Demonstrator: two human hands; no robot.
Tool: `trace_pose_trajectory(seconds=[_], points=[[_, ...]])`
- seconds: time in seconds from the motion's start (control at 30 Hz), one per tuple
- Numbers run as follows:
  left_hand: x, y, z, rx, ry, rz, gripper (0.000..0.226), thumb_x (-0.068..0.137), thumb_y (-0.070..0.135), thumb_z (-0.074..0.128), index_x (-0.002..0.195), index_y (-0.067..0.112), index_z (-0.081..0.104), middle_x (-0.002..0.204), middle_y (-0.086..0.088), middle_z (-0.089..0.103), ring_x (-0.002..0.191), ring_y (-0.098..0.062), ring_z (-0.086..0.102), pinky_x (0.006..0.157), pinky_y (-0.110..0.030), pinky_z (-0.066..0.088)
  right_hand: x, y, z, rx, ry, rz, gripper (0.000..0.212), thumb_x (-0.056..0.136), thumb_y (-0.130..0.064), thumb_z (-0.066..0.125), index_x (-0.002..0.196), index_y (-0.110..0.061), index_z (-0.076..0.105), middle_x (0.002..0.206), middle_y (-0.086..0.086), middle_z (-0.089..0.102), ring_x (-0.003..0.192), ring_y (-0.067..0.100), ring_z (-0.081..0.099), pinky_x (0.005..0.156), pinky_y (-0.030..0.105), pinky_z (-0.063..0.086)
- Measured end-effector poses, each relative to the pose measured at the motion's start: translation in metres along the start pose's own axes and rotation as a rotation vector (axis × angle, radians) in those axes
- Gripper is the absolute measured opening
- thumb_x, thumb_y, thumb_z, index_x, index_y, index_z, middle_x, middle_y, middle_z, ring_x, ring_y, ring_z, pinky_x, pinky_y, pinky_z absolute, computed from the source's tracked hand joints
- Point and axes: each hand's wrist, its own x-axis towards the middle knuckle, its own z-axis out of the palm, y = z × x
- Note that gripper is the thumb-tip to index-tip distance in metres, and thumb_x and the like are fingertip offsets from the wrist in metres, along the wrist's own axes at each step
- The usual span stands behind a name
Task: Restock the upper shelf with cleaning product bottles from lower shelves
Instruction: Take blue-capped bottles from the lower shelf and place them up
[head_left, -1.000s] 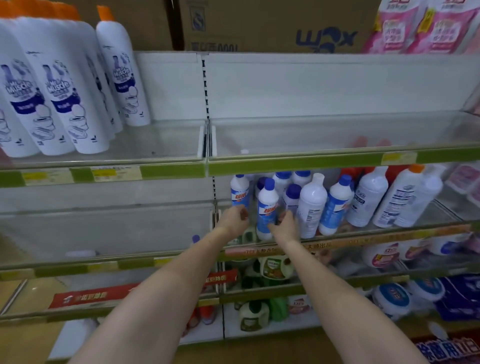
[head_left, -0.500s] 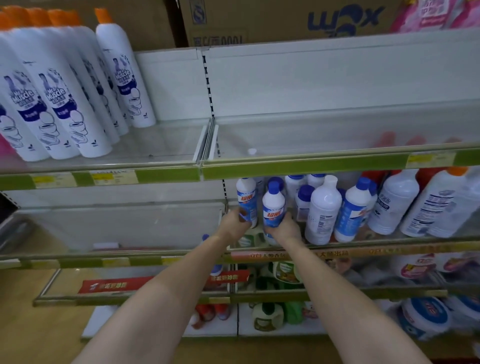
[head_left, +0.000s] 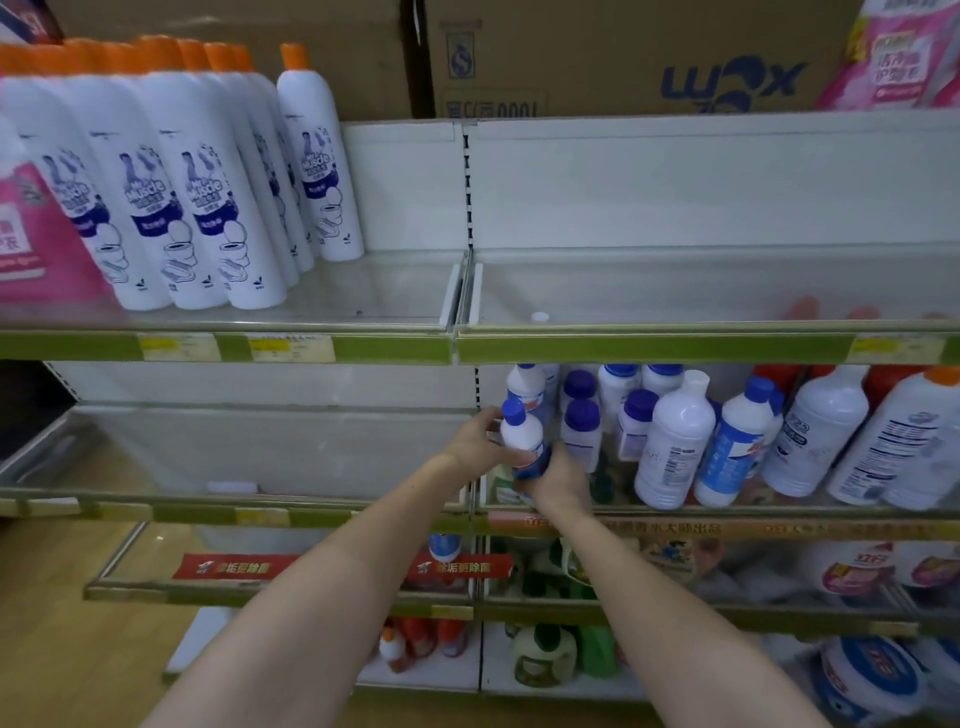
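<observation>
Small white bottles with blue caps (head_left: 582, 431) stand crowded at the left end of the middle shelf (head_left: 779, 527). My right hand (head_left: 558, 478) grips the base of one blue-capped bottle (head_left: 521, 435), which tilts to the left. My left hand (head_left: 475, 441) curls against that bottle's left side. A second blue-capped bottle (head_left: 527, 388) rises just behind, its lower part hidden, so which hand holds it is unclear. The upper shelf (head_left: 649, 349) above them is bare on the right except for a small white cap (head_left: 540, 316).
Tall white orange-capped spray bottles (head_left: 208, 197) fill the upper shelf's left end. Larger white bottles (head_left: 675, 441) lean on the middle shelf to the right. A clear divider (head_left: 460, 291) splits the upper shelf. Cardboard boxes (head_left: 649, 57) sit on top. Lower shelves hold green jugs (head_left: 545, 654).
Both hands closed on bottles and lifted them off the middle shelf. The front bottle has tipped left and the two bottles have come together. The view moved closer.
</observation>
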Motion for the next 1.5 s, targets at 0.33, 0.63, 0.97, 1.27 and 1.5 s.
trace_pose_trajectory(seconds=[0.33,0.63,0.97,1.27,1.5], points=[[-0.036,-0.043,-0.091,-0.283,0.165,-0.172,0.055,0.081,0.013,0.081,0.129,0.012,0.055,0.122,-0.008,0.065,0.108,-0.025,0.062,0.09,-0.038,0.054,-0.046,-0.066,0.07,-0.008,-0.191,-0.053,0.048,0.071,-0.036,0.085,0.11,-0.027,0.059,0.106,-0.003,0.067,0.094,0.018,0.065,0.082,0.036,0.055],[-0.082,-0.084,-0.158,-0.43,0.29,-0.222,0.047,0.076,0.021,0.086,0.114,0.006,0.062,0.096,-0.008,0.072,0.085,-0.021,0.069,0.069,-0.031,0.057,-0.093,-0.119,0.13,-0.001,-0.404,-0.087,0.047,0.075,-0.034,0.084,0.112,-0.026,0.056,0.108,-0.003,0.067,0.097,0.016,0.064,0.084,0.034,0.055],[-0.117,-0.125,-0.223,-0.719,0.368,-0.301,0.069,0.069,0.039,0.089,0.117,-0.001,0.06,0.101,-0.017,0.073,0.085,-0.028,0.071,0.068,-0.036,0.056,-0.143,-0.161,0.176,0.059,-0.571,-0.164,0.064,0.078,-0.049,0.081,0.124,-0.024,0.045,0.117,-0.003,0.063,0.102,0.011,0.064,0.087,0.034,0.057],[-0.146,-0.146,-0.262,-0.802,0.352,-0.283,0.085,0.063,0.053,0.088,0.122,0.001,0.057,0.101,-0.018,0.073,0.073,-0.025,0.072,0.049,-0.026,0.054,-0.18,-0.178,0.201,0.195,-0.674,-0.065,0.089,0.058,-0.069,0.085,0.13,-0.025,0.057,0.117,-0.003,0.072,0.104,0.015,0.071,0.098,0.043,0.055],[-0.162,-0.159,-0.276,-0.816,0.33,-0.29,0.088,0.061,0.058,0.087,0.122,0.003,0.058,0.099,-0.016,0.074,0.07,-0.024,0.073,0.053,-0.029,0.056,-0.21,-0.189,0.218,0.411,-0.766,0.024,0.085,0.062,-0.055,0.091,0.131,-0.02,0.057,0.121,0.005,0.072,0.112,0.023,0.069,0.106,0.048,0.05]])
